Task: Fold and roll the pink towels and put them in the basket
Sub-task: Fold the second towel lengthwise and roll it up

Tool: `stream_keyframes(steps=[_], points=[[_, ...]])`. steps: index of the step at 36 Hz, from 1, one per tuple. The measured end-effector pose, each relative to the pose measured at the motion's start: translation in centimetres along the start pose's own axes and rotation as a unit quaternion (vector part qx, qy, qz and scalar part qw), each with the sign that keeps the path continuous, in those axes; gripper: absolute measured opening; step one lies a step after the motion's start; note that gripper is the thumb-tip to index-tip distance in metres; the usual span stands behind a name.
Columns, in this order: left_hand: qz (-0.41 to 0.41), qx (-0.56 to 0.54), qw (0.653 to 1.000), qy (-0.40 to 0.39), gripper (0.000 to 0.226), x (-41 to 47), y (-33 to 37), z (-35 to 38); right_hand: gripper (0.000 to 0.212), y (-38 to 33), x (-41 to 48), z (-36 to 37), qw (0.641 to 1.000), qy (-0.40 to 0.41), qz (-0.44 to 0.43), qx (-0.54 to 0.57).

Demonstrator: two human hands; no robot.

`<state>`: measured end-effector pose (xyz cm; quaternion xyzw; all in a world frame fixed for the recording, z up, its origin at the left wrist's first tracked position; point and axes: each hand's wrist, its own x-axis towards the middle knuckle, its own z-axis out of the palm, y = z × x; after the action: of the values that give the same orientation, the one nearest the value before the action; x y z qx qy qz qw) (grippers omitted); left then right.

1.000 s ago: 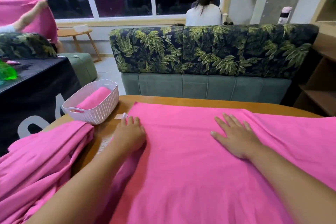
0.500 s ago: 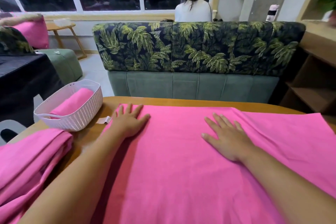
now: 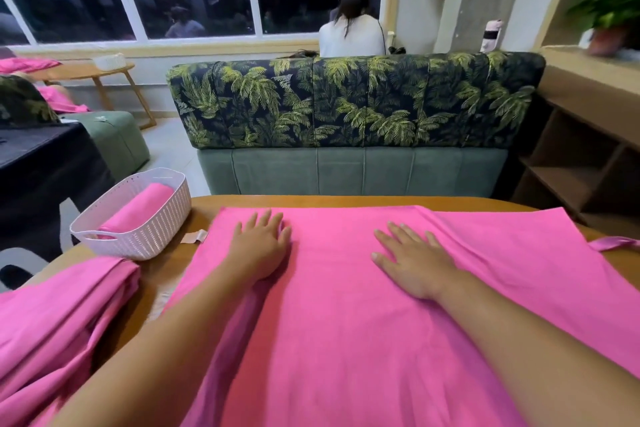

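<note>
Pink towel (image 3: pixel 346 340) (near edge cropped)

towel (image 3: pixel 346 322): matt pink cloth, smooth | basket (image 3: pixel 152 229): white plastic, ribbed weave texture | table (image 3: pixel 311 200): smooth wood, slight sheen | sofa (image 3: pixel 346 104): printed fabric back

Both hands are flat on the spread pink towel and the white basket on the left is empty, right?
No. The head view shows a rolled pink towel in the white basket. The left hand and right hand do lie flat on the spread towel.
</note>
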<state>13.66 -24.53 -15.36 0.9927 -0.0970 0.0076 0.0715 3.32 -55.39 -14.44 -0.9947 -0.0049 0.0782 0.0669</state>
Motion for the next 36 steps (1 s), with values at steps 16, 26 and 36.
stream_keyframes(steps=[16, 26, 36], points=[[0.205, -0.010, 0.973, -0.104, 0.051, -7.3, 19.4, 0.7, 0.050, 14.4, -11.4, -2.4, 0.987, 0.106, 0.092, 0.075], [0.223, -0.051, 0.971, -0.071, 0.044, -3.1, 25.7, 1.5, 0.045, 26.3, -11.9, -1.8, 0.954, 0.133, 0.234, 0.135], [0.216, -0.142, 0.965, 0.051, 0.052, 6.5, 27.0, 2.8, 0.020, 28.4, -8.1, -5.4, 0.955, 0.089, 0.274, 0.076]])
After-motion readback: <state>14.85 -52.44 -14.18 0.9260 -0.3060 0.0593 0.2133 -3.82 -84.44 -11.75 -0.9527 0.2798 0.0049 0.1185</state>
